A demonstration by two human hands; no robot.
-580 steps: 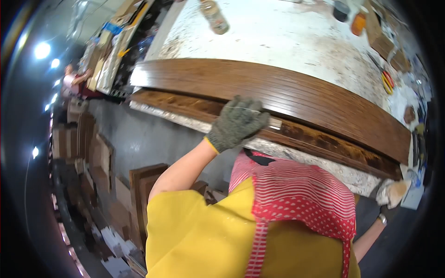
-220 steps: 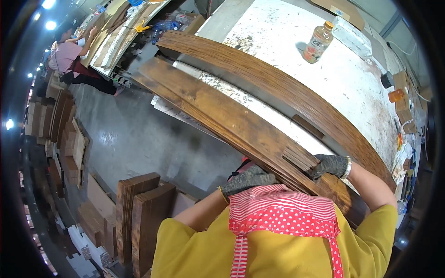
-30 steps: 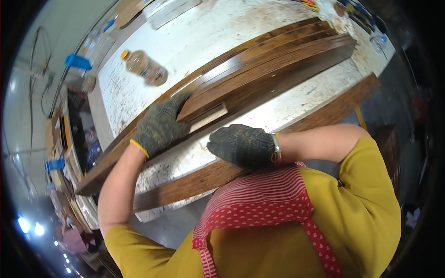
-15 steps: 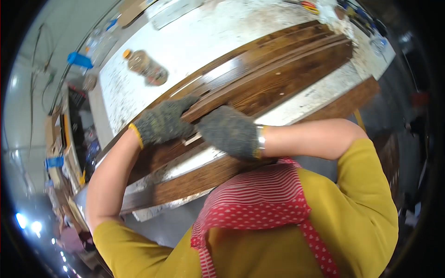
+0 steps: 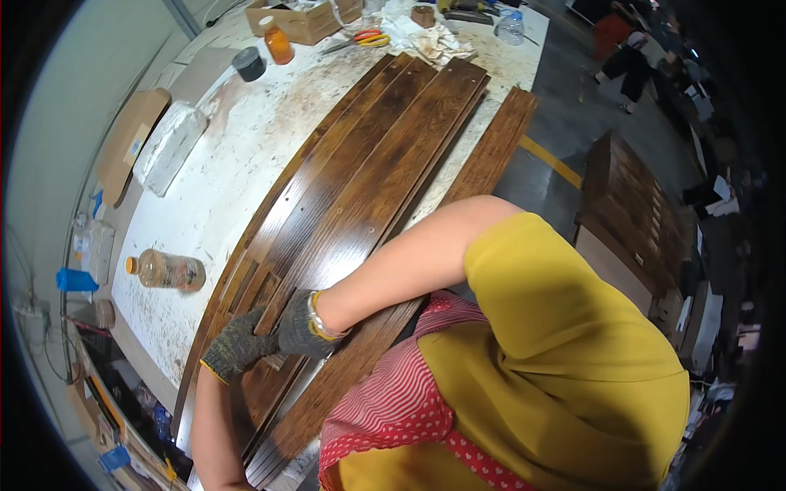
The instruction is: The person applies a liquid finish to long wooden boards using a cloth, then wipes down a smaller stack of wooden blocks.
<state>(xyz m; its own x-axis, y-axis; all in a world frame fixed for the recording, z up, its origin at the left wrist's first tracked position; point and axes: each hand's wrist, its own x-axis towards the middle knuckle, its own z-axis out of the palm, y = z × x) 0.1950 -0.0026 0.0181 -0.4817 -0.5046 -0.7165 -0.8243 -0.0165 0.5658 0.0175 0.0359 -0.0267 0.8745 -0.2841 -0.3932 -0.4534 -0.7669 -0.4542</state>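
Boards point(image 5: 385, 172): long dark brown wood boards are laid side by side on the bench, from the near edge up toward the far end. One more board point(image 5: 491, 151) is seen beside them, along the edge of the bench.
Bench point(image 5: 237, 155): a big white top, stained and dusty, is seen under the boards.
Person: a yellow shirt and a red apron with white stripes and dots are worn.
White bundle point(image 5: 168, 147): a wrapped white lump is laid on the left part of the bench, well apart from the boards.
Bottle point(image 5: 164, 270): a clear bottle with an orange cap is laid on its side, near the left side of the boards.
Left hand point(image 5: 237, 353): a grey glove with a yellow cuff is worn. The hand is pressed flat on the near end of the boards, fingers spread.
Right hand point(image 5: 299, 331): a grey glove is worn. The hand is laid on the boards, touching the left hand. If anything is gripped cannot be told.
Orange jar point(image 5: 277, 45): stood at the far end.
Scissors point(image 5: 360, 39): laid at the far end.
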